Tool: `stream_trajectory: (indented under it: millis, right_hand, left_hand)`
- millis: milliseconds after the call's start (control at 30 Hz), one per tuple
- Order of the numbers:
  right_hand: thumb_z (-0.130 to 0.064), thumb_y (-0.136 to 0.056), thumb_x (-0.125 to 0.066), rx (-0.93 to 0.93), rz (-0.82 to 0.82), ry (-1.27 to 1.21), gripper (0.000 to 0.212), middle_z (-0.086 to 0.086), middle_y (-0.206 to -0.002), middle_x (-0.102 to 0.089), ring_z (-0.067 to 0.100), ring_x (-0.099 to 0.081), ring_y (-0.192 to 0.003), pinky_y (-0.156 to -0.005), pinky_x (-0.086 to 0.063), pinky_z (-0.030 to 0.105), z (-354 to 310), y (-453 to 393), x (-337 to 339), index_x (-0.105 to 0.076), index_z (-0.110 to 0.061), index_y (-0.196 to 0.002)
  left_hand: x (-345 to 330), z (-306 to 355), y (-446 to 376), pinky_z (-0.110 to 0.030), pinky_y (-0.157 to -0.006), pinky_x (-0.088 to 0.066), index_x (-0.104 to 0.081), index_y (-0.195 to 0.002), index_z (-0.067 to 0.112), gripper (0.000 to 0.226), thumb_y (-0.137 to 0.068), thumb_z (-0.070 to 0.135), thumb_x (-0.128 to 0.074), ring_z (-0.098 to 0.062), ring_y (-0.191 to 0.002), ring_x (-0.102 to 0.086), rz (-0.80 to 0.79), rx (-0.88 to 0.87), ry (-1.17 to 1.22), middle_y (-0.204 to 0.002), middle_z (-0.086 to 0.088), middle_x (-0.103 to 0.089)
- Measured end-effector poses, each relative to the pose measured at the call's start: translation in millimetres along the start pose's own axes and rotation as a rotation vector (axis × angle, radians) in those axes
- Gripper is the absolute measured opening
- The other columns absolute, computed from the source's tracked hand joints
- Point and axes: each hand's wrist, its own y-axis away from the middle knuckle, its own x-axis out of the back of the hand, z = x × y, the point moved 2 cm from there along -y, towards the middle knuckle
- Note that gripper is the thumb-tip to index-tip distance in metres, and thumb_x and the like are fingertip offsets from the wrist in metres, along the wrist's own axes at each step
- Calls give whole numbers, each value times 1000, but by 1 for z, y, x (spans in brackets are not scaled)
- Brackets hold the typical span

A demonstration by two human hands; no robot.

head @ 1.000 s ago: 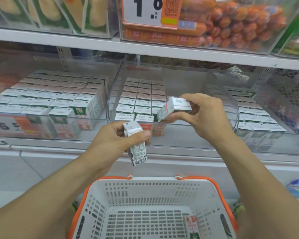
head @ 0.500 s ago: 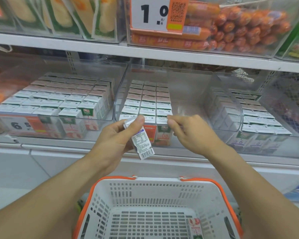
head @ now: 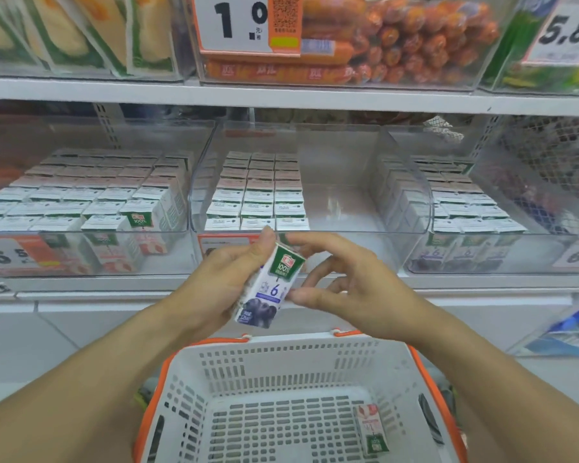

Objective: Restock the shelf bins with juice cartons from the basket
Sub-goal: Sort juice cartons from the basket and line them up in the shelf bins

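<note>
My left hand [head: 221, 282] grips a small blueberry juice carton [head: 271, 289], tilted, just below the front of the middle clear bin [head: 348, 235]. My right hand [head: 355, 289] is beside the carton with loosely spread fingers, its thumb tip touching the carton's right edge. Three rows of cartons [head: 258, 195] fill the left part of that bin, while its right part is bare. Below my hands is the white basket with an orange rim [head: 281, 345]. One red-and-white carton [head: 371, 429] lies at its bottom right.
The left bin [head: 81, 202] is packed with red-label cartons, and the right bin [head: 465, 208] holds blueberry ones. The shelf above carries sausages [head: 398, 38], corn packs [head: 64, 31] and price tags. A blue package [head: 569, 329] lies low at the right.
My right hand set its carton into the middle bin, then came back empty to the carton in my left hand. My left hand turned its carton so the front label faces me.
</note>
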Motion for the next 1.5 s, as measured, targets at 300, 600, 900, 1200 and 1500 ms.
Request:
stream_trajectory:
  millis: [300,600,900,1200,1500]
  right_hand:
    - [-11,-80,-81,-100,91,-195,35,-4,-109,-63,24,-68,-78,-70,-58,58,-10,34,32,-60,-14,-108]
    - [-3,-80,-79,-22,853,122,35,-15,-98,-66,0,-69,-78,-65,-53,12,-11,98,180,-60,-22,-103]
    - [-11,-79,-79,-248,933,524,34,-1,-102,-67,16,-63,-81,-77,-48,29,80,62,307,-64,-21,-107]
    - [-12,-81,-78,-508,561,593,32,0,-104,-53,16,-52,-99,-71,-43,10,159,-54,342,-57,-15,-105]
    - [-2,-87,-71,-560,527,441,32,9,-113,-64,18,-63,-89,-60,-53,18,181,-53,342,-62,-8,-117]
  left_hand:
    - [-42,8,-25,-39,-77,-55,-61,-121,11,95,-50,71,-82,-29,-85,-71,-133,-135,-163,-97,-14,-75]
    - [-122,44,-86,-22,-98,-43,-48,-134,24,62,-81,47,-72,-6,-112,-55,185,-629,-852,-128,5,-54]
    - [-162,17,-165,-38,-109,-36,-34,-146,23,101,-66,70,-73,-15,-131,-41,119,-727,-1189,-149,8,-28]
    - [-158,18,-164,-37,-104,-41,-43,-141,40,100,-53,67,-80,1,-126,-41,161,-744,-1040,-137,27,-35]
    - [-159,18,-163,-25,-95,-32,-34,-140,52,99,-53,75,-73,17,-105,-26,171,-742,-1085,-134,41,-26]
